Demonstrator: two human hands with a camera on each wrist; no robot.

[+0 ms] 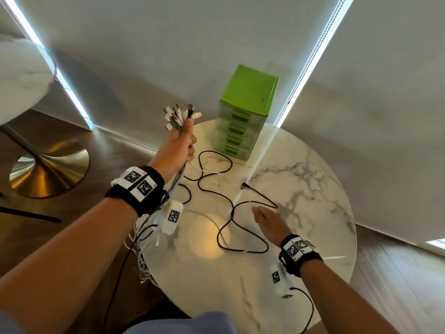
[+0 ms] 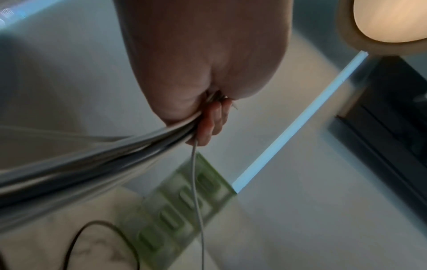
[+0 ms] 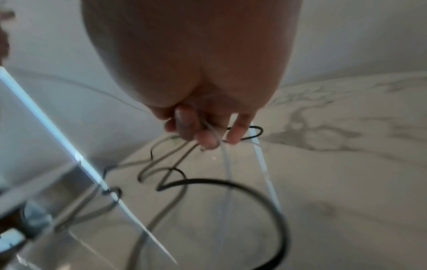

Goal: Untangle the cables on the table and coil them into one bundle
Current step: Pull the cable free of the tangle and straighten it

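Observation:
My left hand [image 1: 179, 147] is raised over the table's far left edge and grips a thick bundle of cables [image 1: 179, 116], their plugs fanned out above the fist. The left wrist view shows the bundle [image 2: 92, 164] running out of the left hand [image 2: 203, 64], with one thin white cable [image 2: 196, 191] dropping away. The bundle's tails [image 1: 142, 256] hang past the table edge. My right hand [image 1: 267, 220] hovers low over the table's middle. In the right wrist view the right hand's fingers [image 3: 208, 138] curl round a thin white cable [image 3: 227, 173]. A long black cable [image 1: 226, 227] snakes loose across the marble.
The round white marble table [image 1: 313, 179] carries a green drawer unit [image 1: 248, 97] at its far edge, close to my left hand. A second table with a brass foot [image 1: 48, 172] stands to the left. Pale roller blinds hang behind.

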